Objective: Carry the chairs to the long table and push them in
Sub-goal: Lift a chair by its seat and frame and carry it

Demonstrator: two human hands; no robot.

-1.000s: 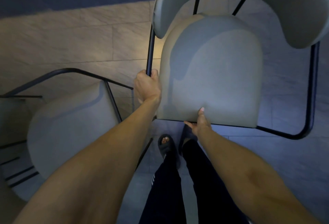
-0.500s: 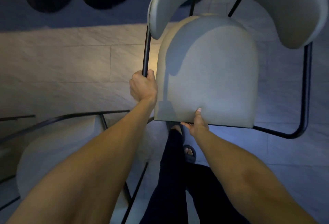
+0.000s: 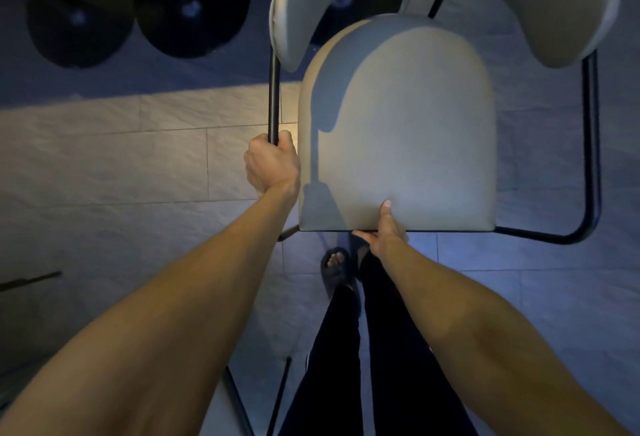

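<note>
A pale grey padded chair (image 3: 398, 137) with a curved backrest and a black tube frame hangs in front of me above the floor. My left hand (image 3: 272, 165) grips the frame's left black bar beside the seat. My right hand (image 3: 384, 231) holds the seat's front edge, thumb on top and fingers hidden underneath. The long table's top is out of sight.
Two round black table bases (image 3: 79, 16) (image 3: 192, 2) stand on the tiled floor at the upper left, and a third shows behind the backrest. Black legs of another chair (image 3: 239, 401) cross the bottom edge. My feet in dark sandals are below the seat.
I have walked forward with the chair held the same way. The second chair has slid out of view at the lower left, and the round black bases have come closer.
</note>
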